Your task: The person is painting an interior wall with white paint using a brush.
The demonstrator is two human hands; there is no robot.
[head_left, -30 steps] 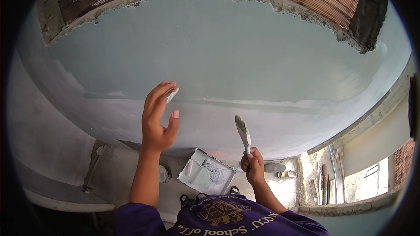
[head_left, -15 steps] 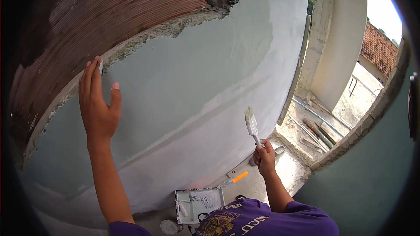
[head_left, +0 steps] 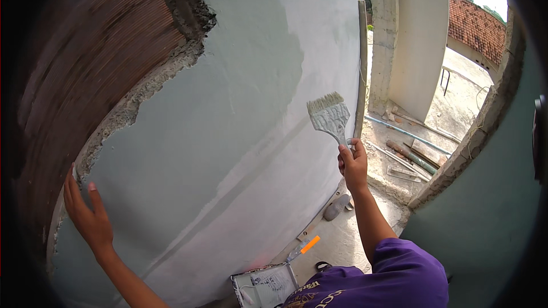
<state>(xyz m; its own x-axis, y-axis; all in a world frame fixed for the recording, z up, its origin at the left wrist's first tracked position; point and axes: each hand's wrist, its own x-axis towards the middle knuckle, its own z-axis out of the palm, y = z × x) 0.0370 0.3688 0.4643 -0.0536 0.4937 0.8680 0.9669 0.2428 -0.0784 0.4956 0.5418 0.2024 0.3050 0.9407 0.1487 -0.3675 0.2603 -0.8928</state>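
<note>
My right hand [head_left: 354, 165] grips the handle of a wide flat paintbrush [head_left: 331, 121], raised in front of the wall. Its bristles point up and to the left, and its broad face is coated in pale paint. The bristles appear apart from the wall [head_left: 194, 137], which is grey-green above and whitish below. At the left, my left hand [head_left: 88, 217] is open, fingers outstretched at the rough plaster edge [head_left: 123, 105] beside the brown ribbed surface [head_left: 97, 63]. A small whitish bit shows by its fingertips; I cannot tell what it is.
On the floor below are a paint tray [head_left: 265, 285] with a roller in it, an orange-handled tool [head_left: 310, 244] and a grey shoe-like item [head_left: 337, 207]. Through the opening at right lie pipes [head_left: 408, 154] and scraps. A green wall [head_left: 474, 251] stands at my right.
The view has shifted, so the wall edge and my left hand appear further left and lower. My right hand has risen, and the brush has turned from edge-on to show its broad face.
</note>
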